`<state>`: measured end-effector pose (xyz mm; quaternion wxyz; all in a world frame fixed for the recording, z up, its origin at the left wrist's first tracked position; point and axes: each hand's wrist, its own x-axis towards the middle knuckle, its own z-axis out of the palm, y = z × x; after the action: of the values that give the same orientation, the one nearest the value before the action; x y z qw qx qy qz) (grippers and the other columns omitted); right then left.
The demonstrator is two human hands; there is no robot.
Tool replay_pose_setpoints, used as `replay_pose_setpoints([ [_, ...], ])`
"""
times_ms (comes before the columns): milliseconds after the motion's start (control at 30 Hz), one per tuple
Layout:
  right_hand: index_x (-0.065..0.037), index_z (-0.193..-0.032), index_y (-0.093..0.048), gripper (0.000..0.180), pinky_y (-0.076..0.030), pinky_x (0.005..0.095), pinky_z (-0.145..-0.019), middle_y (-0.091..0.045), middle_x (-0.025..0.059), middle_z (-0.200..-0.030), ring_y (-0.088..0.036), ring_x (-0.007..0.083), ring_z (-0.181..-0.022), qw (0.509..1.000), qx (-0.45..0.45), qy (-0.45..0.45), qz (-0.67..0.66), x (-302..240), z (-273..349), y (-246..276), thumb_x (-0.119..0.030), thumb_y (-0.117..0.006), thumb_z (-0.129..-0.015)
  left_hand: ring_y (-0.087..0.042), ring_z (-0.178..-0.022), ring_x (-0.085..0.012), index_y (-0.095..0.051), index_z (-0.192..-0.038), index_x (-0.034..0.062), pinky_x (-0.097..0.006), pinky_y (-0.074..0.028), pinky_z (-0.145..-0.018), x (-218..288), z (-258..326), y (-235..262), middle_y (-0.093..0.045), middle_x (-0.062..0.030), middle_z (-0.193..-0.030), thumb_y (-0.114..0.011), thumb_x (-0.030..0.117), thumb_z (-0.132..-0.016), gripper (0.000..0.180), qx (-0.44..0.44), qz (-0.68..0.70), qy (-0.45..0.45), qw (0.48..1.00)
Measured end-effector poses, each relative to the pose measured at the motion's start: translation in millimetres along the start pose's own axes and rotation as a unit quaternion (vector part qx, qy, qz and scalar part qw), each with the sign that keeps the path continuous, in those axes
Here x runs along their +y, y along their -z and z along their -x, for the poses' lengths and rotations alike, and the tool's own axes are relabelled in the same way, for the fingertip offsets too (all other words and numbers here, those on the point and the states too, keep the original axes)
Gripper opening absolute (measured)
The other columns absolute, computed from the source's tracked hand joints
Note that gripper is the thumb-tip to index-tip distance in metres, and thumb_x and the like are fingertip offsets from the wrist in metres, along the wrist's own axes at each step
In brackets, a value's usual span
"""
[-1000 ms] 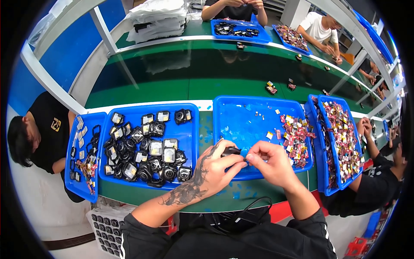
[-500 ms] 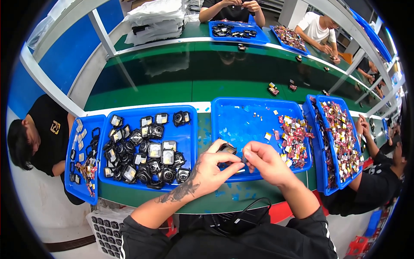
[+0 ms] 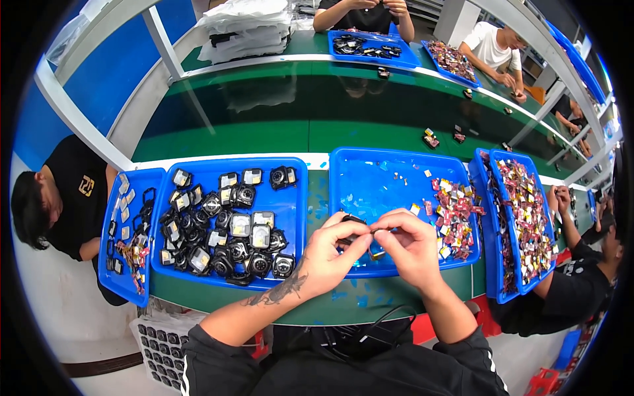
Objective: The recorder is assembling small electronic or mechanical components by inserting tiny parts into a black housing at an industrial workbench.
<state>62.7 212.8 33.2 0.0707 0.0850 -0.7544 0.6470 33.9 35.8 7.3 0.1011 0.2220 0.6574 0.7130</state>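
Both my hands meet above the front edge of a blue tray [image 3: 360, 188]. My left hand [image 3: 327, 261] is closed around a black watch case [image 3: 354, 219], mostly hidden by the fingers. Thumb and fingertips of my right hand [image 3: 415, 254] are pinched together against the left fingertips, at the edge of the case. A small shiny piece with blue and yellow [image 3: 376, 251] shows just below the fingertips; I cannot tell which hand holds it. In the tray under my hands lie small pink, yellow and white electronic parts [image 3: 456, 214] and blue film scraps.
To the left, another blue tray [image 3: 287, 210] holds many black watch cases [image 3: 238, 224]. Stacked blue trays [image 3: 485, 228] of small parts stand at the right. Beyond runs a green conveyor belt [image 3: 264, 135] with several small assemblies. Other people work on the left, right and far side.
My right hand has drawn in closer to my left, and their fingertips now meet. The case is more covered by fingers. The whole view has shifted slightly.
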Motion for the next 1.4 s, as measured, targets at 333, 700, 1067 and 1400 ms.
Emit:
replay_pose_setpoints([
  [333, -0.002, -0.095, -0.072, 0.015, -0.052, 0.0319, -0.064, -0.068, 0.0115, -0.083, -0.066, 0.0226, -0.073, 0.978, -0.001, 0.092, 0.185, -21, -5, -21, 0.002, -0.069, -0.080, -0.062, -0.102, -0.0143, -0.056, -0.123, -0.0036, -0.027, -0.051, -0.088, 0, -8, 2, -0.065, -0.0118, -0.114, -0.054, 0.002, -0.096, 0.028, 0.107, 0.234, 0.100, 0.961],
  [700, -0.002, -0.088, -0.068, 0.009, -0.049, 0.0282, -0.056, -0.067, 0.0092, -0.077, -0.064, 0.0196, -0.065, 0.961, 0.088, 0.030, 0.260, -39, -2, -21, 0.001, -0.070, -0.079, -0.058, -0.113, -0.0150, -0.050, -0.133, -0.0059, -0.026, -0.048, -0.096, 7, 0, 4, -0.061, -0.0134, -0.123, -0.059, -0.001, -0.093, 0.042, 0.010, 0.255, 0.069, 0.965],
  [1067, -0.002, -0.085, -0.067, 0.009, -0.053, 0.0345, -0.063, -0.069, 0.0121, -0.080, -0.068, 0.0291, -0.072, 0.951, 0.046, 0.078, 0.295, -49, -2, -20, 0.002, -0.070, -0.077, -0.058, -0.111, -0.0134, -0.050, -0.134, -0.0048, -0.026, -0.048, -0.094, 5, 3, 4, -0.061, -0.0127, -0.122, -0.057, 0.000, -0.094, 0.041, -0.025, 0.208, 0.047, 0.977],
  [1400, -0.004, -0.072, -0.057, 0.019, -0.048, 0.0337, -0.056, -0.063, 0.0087, -0.069, -0.063, 0.0251, -0.063, 0.944, 0.074, 0.060, 0.315, -48, 1, -20, 0.000, -0.076, -0.070, -0.059, -0.109, -0.0136, -0.049, -0.135, -0.0051, -0.028, -0.048, -0.096, 9, 7, 4, -0.061, -0.0128, -0.122, -0.055, 0.001, -0.095, 0.040, -0.044, 0.200, 0.066, 0.977],
])
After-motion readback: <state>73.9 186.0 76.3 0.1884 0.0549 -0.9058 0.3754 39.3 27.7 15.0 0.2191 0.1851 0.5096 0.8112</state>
